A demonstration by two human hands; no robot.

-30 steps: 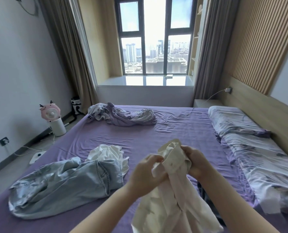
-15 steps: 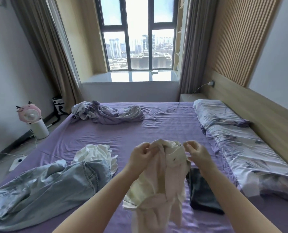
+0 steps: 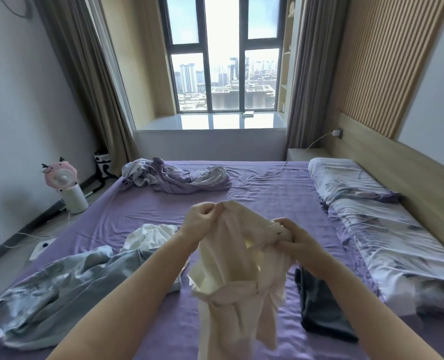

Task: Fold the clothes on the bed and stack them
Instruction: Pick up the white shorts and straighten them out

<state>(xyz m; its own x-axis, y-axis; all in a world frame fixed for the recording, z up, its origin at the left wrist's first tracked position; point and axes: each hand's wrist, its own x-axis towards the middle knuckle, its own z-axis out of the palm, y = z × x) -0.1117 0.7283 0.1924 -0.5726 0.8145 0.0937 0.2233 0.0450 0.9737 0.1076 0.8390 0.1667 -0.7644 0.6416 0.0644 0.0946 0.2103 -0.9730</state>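
Observation:
I hold a cream-white garment (image 3: 231,281) up over the purple bed (image 3: 267,203). My left hand (image 3: 200,219) pinches its top edge on the left. My right hand (image 3: 291,237) grips the edge on the right, near a dark button. The rest of the cloth hangs down crumpled between my forearms. Light blue jeans (image 3: 57,287) lie unfolded at the left. A white garment (image 3: 148,236) lies bunched just beyond them. A folded dark garment (image 3: 322,310) rests flat on the right, partly hidden by my right forearm.
A crumpled lilac and white sheet (image 3: 176,176) lies at the far side of the bed. Floral pillows and bedding (image 3: 376,224) run along the wooden headboard on the right. A pink fan on a white base (image 3: 65,185) stands on the floor at left.
My hands have moved apart along the garment's top edge, spreading it wider. The camera has tilted and shifted, and more of the folded dark garment shows at the right.

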